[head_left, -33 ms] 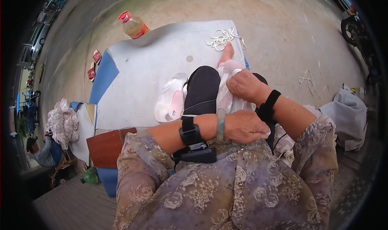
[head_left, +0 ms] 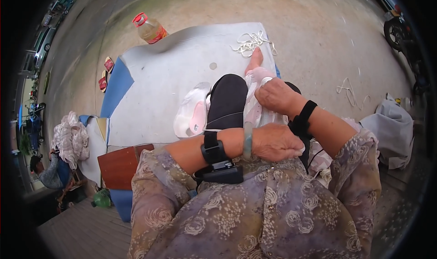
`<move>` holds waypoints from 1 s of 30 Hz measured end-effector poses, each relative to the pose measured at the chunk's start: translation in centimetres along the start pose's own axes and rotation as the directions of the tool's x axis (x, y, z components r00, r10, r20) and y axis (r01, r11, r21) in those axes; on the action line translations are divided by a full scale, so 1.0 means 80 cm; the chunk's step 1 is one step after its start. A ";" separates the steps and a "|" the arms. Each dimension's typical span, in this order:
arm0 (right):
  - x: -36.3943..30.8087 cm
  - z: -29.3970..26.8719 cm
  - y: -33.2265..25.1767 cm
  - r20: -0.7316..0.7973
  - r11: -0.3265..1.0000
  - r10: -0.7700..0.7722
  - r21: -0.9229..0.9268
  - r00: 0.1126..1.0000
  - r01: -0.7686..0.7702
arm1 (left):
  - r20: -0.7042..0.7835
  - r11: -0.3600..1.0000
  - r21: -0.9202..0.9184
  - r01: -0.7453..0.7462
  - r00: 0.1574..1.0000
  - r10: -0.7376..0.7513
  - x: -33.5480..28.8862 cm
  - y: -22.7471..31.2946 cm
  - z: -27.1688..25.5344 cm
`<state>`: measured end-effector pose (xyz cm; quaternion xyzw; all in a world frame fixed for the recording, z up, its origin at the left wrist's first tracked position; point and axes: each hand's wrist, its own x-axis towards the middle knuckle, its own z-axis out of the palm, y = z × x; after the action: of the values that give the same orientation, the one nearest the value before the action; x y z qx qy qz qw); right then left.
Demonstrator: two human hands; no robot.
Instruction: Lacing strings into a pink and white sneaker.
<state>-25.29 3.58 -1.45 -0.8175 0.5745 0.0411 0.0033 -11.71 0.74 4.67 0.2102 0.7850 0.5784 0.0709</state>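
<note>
My right hand [head_left: 275, 95] is closed into a fist over white and pink cloth [head_left: 255, 99], beside the black rounded piece. What it grips is hidden under the fingers. Closer to my body, my left hand [head_left: 277, 143] is also curled shut. A bit of white shows at its fingertips, too small to name. Left of my hands lies a black long piece with a rounded end [head_left: 227, 99], crossed by a thin pale cord. Against its left side rests a white shoe [head_left: 191, 113] with a pink inside. Beyond my right hand a bare foot [head_left: 255, 61] points away.
A pale grey sheet [head_left: 168, 86] with blue edges is spread out. White cord [head_left: 250, 43] lies tangled at its far right corner, and a red-capped bottle [head_left: 150, 29] stands behind it. A brown board [head_left: 123, 165] is at left; grey cloth [head_left: 389, 131] is at right. A person [head_left: 50, 170] sits far left.
</note>
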 end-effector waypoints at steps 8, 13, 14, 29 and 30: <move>-0.011 0.039 0.014 0.090 0.476 0.724 0.651 0.684 -0.590 | -0.109 0.956 0.222 -0.193 0.969 0.221 0.010 0.016 0.001; -0.025 0.030 0.013 0.229 0.234 0.680 0.832 0.697 -0.502 | -0.033 0.941 0.302 -0.156 0.984 0.174 0.007 0.027 -0.002; -0.029 0.026 0.014 0.227 0.231 0.684 0.834 0.693 -0.501 | -0.006 0.944 0.303 -0.129 0.991 0.137 0.008 0.029 -0.003; -0.043 0.024 0.001 0.030 0.817 0.455 0.383 0.890 -0.431 | 0.129 0.951 0.309 -0.003 0.991 -0.038 0.021 0.031 0.002; -0.043 0.029 0.001 0.054 0.725 0.525 0.496 0.850 -0.479 | 0.130 0.951 0.310 0.000 0.991 -0.043 0.021 0.031 0.002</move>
<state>-26.70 6.89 -3.53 -0.6039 0.7645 -0.1439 0.1737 -12.54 2.20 7.13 0.2489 0.8616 0.4317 0.0965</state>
